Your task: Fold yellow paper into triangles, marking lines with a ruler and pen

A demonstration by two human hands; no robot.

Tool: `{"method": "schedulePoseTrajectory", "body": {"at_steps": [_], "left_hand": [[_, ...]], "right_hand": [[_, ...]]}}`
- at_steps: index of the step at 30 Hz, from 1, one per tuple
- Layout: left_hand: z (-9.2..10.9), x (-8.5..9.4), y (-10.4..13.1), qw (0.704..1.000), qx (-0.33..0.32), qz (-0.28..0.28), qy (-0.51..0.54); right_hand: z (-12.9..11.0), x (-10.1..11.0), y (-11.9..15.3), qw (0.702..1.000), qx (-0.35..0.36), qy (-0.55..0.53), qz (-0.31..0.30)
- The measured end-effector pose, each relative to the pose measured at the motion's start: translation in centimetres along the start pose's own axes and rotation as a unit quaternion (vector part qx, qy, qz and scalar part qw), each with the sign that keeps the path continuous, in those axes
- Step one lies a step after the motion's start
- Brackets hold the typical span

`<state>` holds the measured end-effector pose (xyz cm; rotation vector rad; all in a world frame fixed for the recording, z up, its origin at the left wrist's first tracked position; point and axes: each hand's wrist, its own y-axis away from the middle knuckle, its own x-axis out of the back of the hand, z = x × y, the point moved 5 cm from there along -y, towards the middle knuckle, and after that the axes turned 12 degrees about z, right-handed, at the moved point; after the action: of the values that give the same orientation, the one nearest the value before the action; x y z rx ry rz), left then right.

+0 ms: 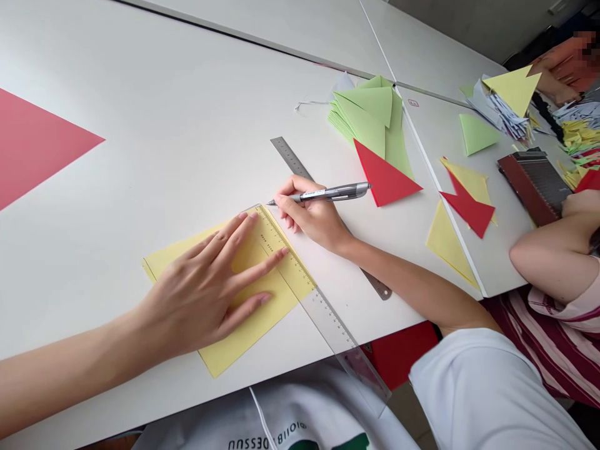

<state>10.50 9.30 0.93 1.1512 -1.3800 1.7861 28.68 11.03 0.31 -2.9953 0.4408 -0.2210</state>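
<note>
My left hand [210, 281] lies spread over a yellow sheet of paper [215, 356], its fingertips pressing a clear plastic ruler [323, 319] along the sheet's right edge. The lower end of that ruler juts out past the table edge. In my right hand [314, 219] is a grey and black pen [337, 191], gripped between thumb and fingers. Its tip points left, close to the ruler's upper end and the paper's top corner. A metal ruler [290, 156] runs beneath my right hand and forearm, partly hidden by them.
Green papers [365, 112] are stacked beyond my right hand, with a red triangle [387, 175] against them. A pink-red sheet [37, 147] lies far left. On the adjoining table are red and yellow pieces [473, 209], a dark paper cutter [537, 184] and cut strips. Another person's arm [553, 250] rests at right.
</note>
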Motion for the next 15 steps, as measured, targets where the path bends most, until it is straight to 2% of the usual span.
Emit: {"method": "schedulePoseTrajectory", "body": {"at_steps": [8,15], "left_hand": [[-0.04,0.02,-0.03,1.000,-0.008,0.014,0.010],[0.05,0.13,-0.22,1.000,0.009,0.003,0.026]], "right_hand": [[-0.17,0.02,-0.09,0.999,0.034,-0.011,-0.011],[-0.04,0.11,-0.17,0.999,0.033,0.013,-0.011]]}}
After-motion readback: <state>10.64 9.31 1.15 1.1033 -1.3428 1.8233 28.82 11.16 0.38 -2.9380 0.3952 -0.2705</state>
